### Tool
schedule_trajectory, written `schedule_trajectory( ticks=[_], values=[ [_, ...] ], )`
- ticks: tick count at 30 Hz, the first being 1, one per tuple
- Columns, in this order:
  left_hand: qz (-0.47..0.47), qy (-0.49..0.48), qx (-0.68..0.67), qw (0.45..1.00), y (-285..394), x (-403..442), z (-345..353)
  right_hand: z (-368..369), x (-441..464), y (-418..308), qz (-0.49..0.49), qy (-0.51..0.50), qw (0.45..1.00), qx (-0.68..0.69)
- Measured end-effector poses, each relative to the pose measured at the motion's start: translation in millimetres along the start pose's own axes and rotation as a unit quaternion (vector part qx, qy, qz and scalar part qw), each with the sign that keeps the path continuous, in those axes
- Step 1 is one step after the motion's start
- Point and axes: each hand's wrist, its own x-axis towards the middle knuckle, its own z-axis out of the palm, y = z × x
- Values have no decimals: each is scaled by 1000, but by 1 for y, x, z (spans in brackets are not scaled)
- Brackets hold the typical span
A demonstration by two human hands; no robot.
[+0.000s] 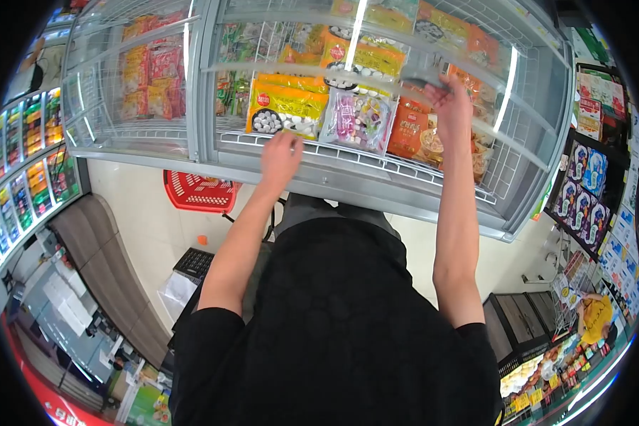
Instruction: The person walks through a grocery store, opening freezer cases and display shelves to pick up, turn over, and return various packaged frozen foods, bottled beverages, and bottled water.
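Below me is a chest freezer with a clear sliding lid (376,71). My right hand (453,110) is over the right half, its fingers curled at a dark, blurred handle-like piece (420,81) on the lid. Loosely bent and with nothing visible in it, my left hand (282,157) hovers by the freezer's front rim (319,174). Just beyond it lies a yellow bag of white round dumplings (287,106). Beside that bag are a pale purple bag (355,121) and an orange-red bag (413,131).
A wire basket (504,167) lines the freezer. More red bags (153,78) lie under the left lid. A red shopping basket (199,190) is on the floor, left of my legs. Shelves of boxes (582,184) stand at right, and a person in yellow (595,319) is behind.
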Motion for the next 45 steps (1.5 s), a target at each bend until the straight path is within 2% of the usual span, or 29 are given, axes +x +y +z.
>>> schedule_trajectory(
  ticks=[2,4,6,8,10,13,15,16,18,20,22,23,24,26,28,30,32,34,36,38,39,41,42,44,45],
  values=[
    [-19,-7,32,999,-38,-10,-2,16,5,-7,-101,-5,995,-22],
    [-41,6,68,997,-62,-17,-3,29,-14,-4,-110,-1,993,-40],
    [-77,3,85,993,-69,-17,-5,38,-35,11,-148,1,958,-247],
    [-90,64,104,988,-67,-12,-4,27,-41,61,-76,-81,947,-302],
    [-120,64,99,986,-64,-9,-7,38,-41,105,89,-133,937,-309],
    [-150,77,94,981,-62,-7,-6,44,-12,180,105,-185,892,-398],
    [-153,81,97,980,-63,-6,-7,58,9,212,11,-212,819,-534],
    [-144,95,91,981,-63,-6,-7,65,20,225,19,-219,815,-536],
    [-144,107,84,980,-62,-7,-8,76,41,245,-87,-196,778,-590],
    [-134,106,99,980,-63,-6,-8,89,53,251,-118,-217,754,-609],
    [-133,112,92,980,-66,-6,-5,117,60,241,-138,-242,657,-701],
    [-126,115,86,982,-66,-5,-5,123,69,243,-181,-279,659,-674],
    [-131,114,86,981,-66,-6,-6,128,73,246,-179,-283,657,-675],
    [-129,122,69,982,-66,-6,-7,142,82,246,-142,-349,598,-708],
    [-125,129,63,982,-68,-7,-5,155,84,241,-137,-352,580,-721],
    [-119,139,59,981,-69,-8,-5,163,86,238,42,-394,550,-735],
    [-103,145,76,981,-70,-7,-4,156,84,248,19,-394,553,-734],
    [-106,141,76,981,-70,-7,-4,153,82,250,79,-437,492,-749],
    [-106,138,74,982,-71,-10,-4,159,56,233,61,-430,511,-742],
    [-101,147,69,982,-72,-10,-3,160,40,225,-19,-422,607,-674],
    [-96,148,65,982,-71,-11,-4,165,25,213,-21,-416,607,-677],
    [-111,137,66,982,-67,-10,-8,180,-2,180,-33,-369,643,-670],
    [-101,144,60,983,-67,-10,-9,184,-16,163,-43,-360,643,-674],
    [-106,146,58,982,-69,-12,-5,188,-45,132,-114,-327,597,-724],
    [-98,156,51,982,-69,-11,-7,185,-58,117,-132,-318,618,-707]
  ],
)
